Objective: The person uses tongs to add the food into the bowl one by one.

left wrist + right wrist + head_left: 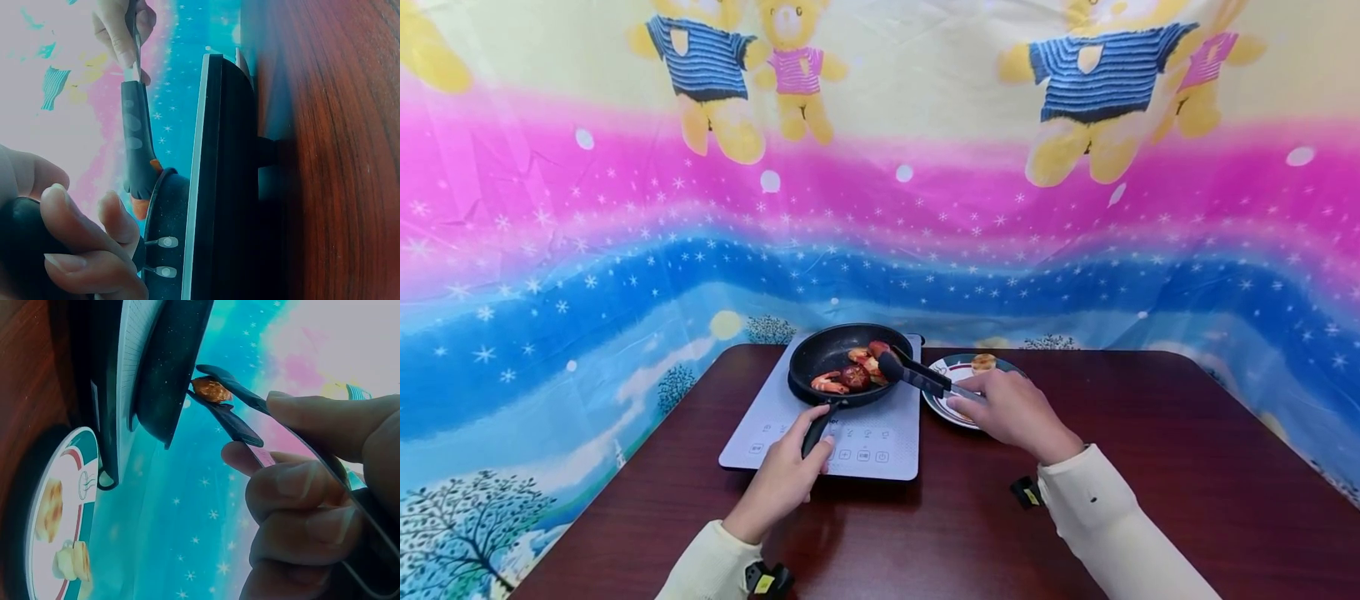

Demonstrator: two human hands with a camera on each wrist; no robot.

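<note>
A black frying pan (811, 360) sits on a white induction cooker (752, 417). Its black handle (817, 429) is gripped by my left hand (784, 471), whose curled fingers also show in the left wrist view. In the pan lie orange shrimp (829, 382) and reddish-brown round pieces (854, 377). My right hand (1018, 412) holds tongs (925, 377) with black tips over the pan's right side. Between those tips, the right wrist view shows a glossy brown piece of food (211, 390) above the pan's rim.
Right of the cooker stands a plate (87, 450) with a green and red rim, bearing several pale, browned food pieces (74, 560). The brown wooden table (1150, 467) meets a patterned cloth backdrop (962, 225) at its far edge.
</note>
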